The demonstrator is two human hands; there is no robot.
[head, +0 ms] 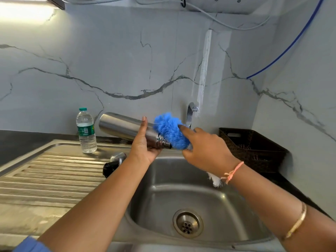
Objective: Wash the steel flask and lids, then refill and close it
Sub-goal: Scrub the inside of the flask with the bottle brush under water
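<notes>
A steel flask is held tilted above the sink in the left hand, with a blue fluffy brush gripped in the right hand at its threaded mouth. A steel cap and black lid are seen on the drainboard.

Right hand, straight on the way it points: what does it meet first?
The right hand, gripping the brush, points up and left in the picture. Beyond the bristles it touches, the first thing looks like the threaded neck of the flask, held by the left hand. Depth is unclear.
</notes>
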